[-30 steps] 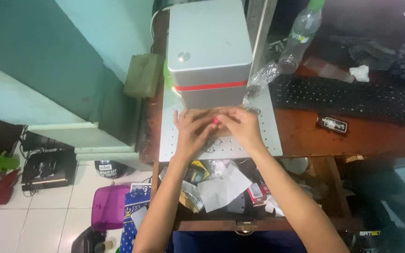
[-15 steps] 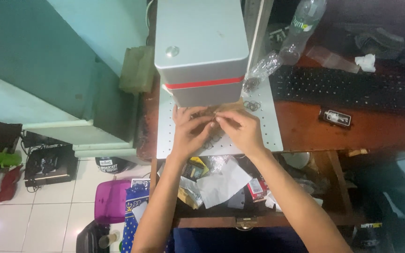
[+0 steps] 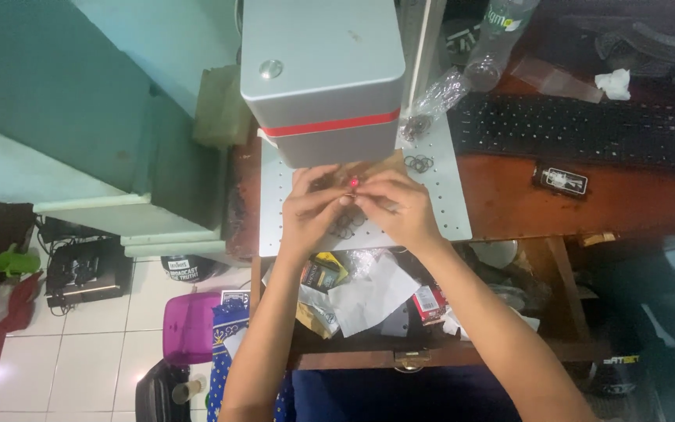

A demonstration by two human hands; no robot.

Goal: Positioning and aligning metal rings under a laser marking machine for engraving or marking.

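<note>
- A grey box-shaped machine (image 3: pixel 322 74) with a red band stands at the back of a pale perforated plate (image 3: pixel 451 203); its lower front edge hangs just above the hands
- A black keyboard (image 3: pixel 580 129) lies on the brown desk (image 3: pixel 525 199) to the right, well apart from the hands; a clear plastic bottle (image 3: pixel 498 39) stands behind it
- The left hand (image 3: pixel 314 211) and right hand (image 3: pixel 400 211) meet over the plate, fingertips pressed together; between them shows a small red spot (image 3: pixel 354 183); what they pinch is too small to tell
- Dark metal rings (image 3: pixel 419 163) lie on the plate just right of the hands; more rings (image 3: pixel 345 227) sit beneath the fingers
</note>
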